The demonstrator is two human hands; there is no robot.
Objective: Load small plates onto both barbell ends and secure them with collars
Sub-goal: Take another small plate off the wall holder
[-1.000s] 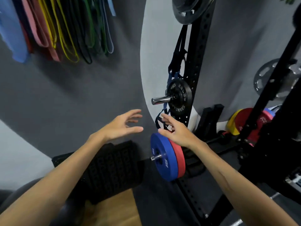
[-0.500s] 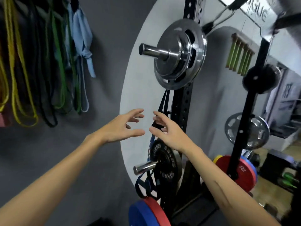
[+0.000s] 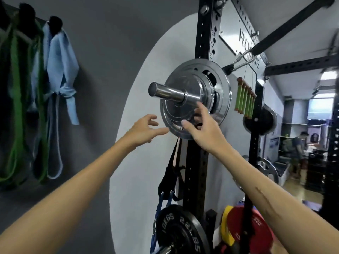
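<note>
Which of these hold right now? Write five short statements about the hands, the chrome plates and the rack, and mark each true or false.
1. The right hand has its fingers spread over the chrome plates. True.
2. The left hand grips the storage peg. False: it is open, below and left of the peg, holding nothing.
3. The smaller chrome plate sits in front of a larger one. True.
4. A collar is clamped on the peg's end. False: the peg's end is bare.
5. The black plate hangs above the chrome plates. False: it sits lower on the rack.
</note>
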